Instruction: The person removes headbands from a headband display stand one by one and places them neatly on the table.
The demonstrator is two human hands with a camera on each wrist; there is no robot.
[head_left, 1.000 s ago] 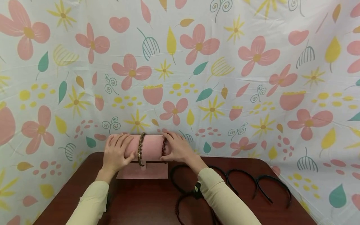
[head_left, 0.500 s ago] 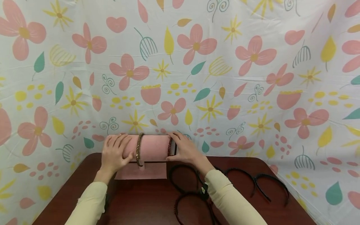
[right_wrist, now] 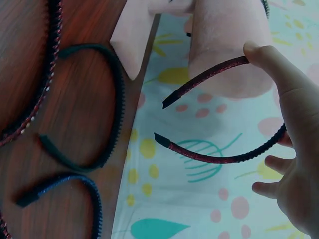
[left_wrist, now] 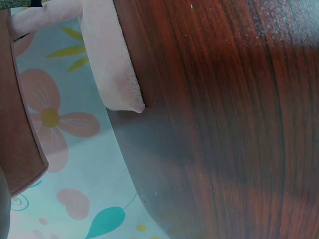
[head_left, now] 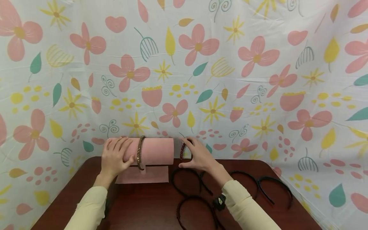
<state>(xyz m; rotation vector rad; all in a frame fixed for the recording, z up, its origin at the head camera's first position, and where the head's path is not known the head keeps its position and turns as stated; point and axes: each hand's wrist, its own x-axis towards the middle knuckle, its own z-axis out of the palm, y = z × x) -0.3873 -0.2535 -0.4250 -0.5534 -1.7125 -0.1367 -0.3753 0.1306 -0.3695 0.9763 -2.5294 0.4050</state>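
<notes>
A pink, fabric-covered roll stand (head_left: pixel 159 151) rises near the back left of the table. My left hand (head_left: pixel 116 158) grips the roll's left end, fingers over the top and thumb in front; the left wrist view shows the stand's base (left_wrist: pixel 112 74) but not the fingers. A gold-and-dark toothed headband (head_left: pixel 140 153) encircles the roll beside that hand. Just off the roll's right end, my right hand (head_left: pixel 201 156) holds a dark red headband (right_wrist: pixel 209 159) by its curve. Its open ends point toward the table in the right wrist view, apart from the roll.
Several dark headbands lie on the reddish-brown table: a red-beaded headband (head_left: pixel 178 212) in front, a dark green headband (right_wrist: pixel 119 84) behind it, and a black headband (head_left: pixel 276 179) toward the right. A flower-patterned cloth (head_left: pixel 247 121) hangs close behind the table.
My right hand has moved rightward, drawing the dark red headband off the roll's right end. The left hand keeps its grip on the roll, and the gold headband stays on it.
</notes>
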